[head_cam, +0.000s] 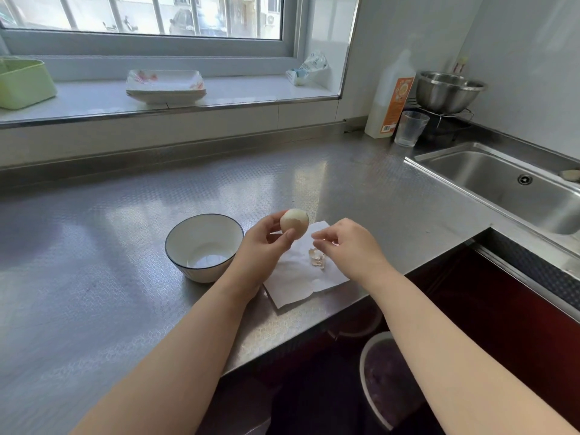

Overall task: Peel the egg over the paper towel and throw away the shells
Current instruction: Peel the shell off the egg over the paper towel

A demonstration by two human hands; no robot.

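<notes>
My left hand (pixel 265 246) holds a partly peeled egg (pixel 294 225) between thumb and fingers, just above the far left corner of a white paper towel (pixel 296 281) on the steel counter. Some shell still covers the egg's lower part. A few shell pieces (pixel 317 257) lie on the towel. My right hand (pixel 348 244) hovers over the towel to the right of the egg, fingers loosely curled with the tips apart; I see nothing in them.
A white bowl with a dark rim (pixel 204 246) stands left of the towel. A bin with a dark liner (pixel 386 378) sits on the floor below the counter edge. The sink (pixel 508 183) is at right, with a plastic cup (pixel 410 128) and bottle (pixel 390 98) behind.
</notes>
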